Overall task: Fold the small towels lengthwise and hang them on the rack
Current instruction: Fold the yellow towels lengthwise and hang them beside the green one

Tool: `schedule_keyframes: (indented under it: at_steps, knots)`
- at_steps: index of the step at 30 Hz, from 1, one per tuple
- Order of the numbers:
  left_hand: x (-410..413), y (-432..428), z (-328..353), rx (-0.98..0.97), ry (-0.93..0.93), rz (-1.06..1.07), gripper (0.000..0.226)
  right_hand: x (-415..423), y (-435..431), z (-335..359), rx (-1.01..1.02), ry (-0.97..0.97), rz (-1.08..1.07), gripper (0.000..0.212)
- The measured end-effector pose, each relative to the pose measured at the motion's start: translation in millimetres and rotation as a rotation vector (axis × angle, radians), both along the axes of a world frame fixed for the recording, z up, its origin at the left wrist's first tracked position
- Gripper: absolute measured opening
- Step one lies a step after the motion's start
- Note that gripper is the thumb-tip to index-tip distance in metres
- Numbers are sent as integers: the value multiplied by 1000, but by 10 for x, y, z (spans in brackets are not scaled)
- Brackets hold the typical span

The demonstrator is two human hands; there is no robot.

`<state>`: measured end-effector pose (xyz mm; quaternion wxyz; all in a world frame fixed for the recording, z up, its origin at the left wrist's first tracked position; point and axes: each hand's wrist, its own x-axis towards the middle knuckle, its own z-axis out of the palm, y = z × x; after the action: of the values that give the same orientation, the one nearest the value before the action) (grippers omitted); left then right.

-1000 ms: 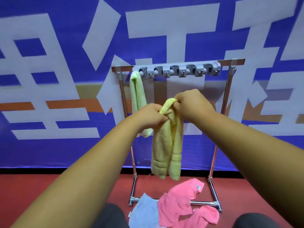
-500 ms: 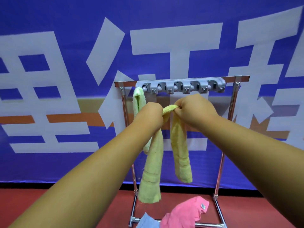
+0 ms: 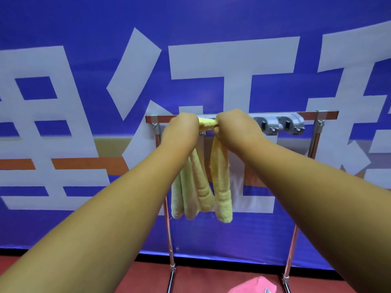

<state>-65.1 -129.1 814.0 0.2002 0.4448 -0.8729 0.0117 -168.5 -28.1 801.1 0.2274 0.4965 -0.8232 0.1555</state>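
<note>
— Starting with the room: what is seen beyond the fingers?

— A blue banner (image 3: 84,28) with large white characters is spread behind them. A red floor (image 3: 211,278) is seen far below them.

— And what is held?

— A yellow towel (image 3: 222,187) is gripped by both hands. The left hand (image 3: 182,129) and the right hand (image 3: 234,127) are clenched on its middle, knuckles toward the camera. A short span is stretched between the two fists, and one end is hung down under each.

— Where is the rack?

— The top bar of the rack (image 3: 160,119) is just behind the fingers, at their height. Whether it is touched by the towel cannot be told. A grey hook strip (image 3: 279,124) is fixed along the bar, to the right of the right fingers.

— What else is seen at the rack?

— A green towel (image 3: 176,199) is seen hanging below the left fingers, just beside the yellow one. Its top is hidden by the left wrist. A pink towel (image 3: 254,285) is laid on the floor, far beneath the right fingers, between the rack's legs.
</note>
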Motion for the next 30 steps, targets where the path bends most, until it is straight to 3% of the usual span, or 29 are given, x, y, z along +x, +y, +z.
schedule_keyframes:
  at_steps: [2, 6, 10, 15, 17, 22, 26, 30]
  knots:
    - [-16, -115, -16, -101, 12, -7, 8, -77, -157, 45, -19, 14, -14, 18]
    - [-88, -352, 0, -215, 55, 4, 34, -156, -399, 125, -34, 23, -6, 27]
    - [-97, -510, -160, -295, 68, -12, 7, -243, -583, -11, -26, 79, -22, 14]
    - [-126, -499, -564, -337, -87, -66, 27, -294, -597, -565, 80, 82, 52, 13]
    - [-155, -500, -652, -291, -29, -79, 29, -297, -590, -680, 8, 5, 87, 5]
    - [-138, -465, -792, -119, 205, -87, 28, -246, -624, -895, -156, -284, 109, 18]
    - [-60, -405, -1056, 63, 332, -91, 19, -210, -594, -1142, -132, -436, 59, 22]
    - [-33, -348, -1475, 330, 376, -122, 12, -249, -602, -1491, -69, -622, 62, 11]
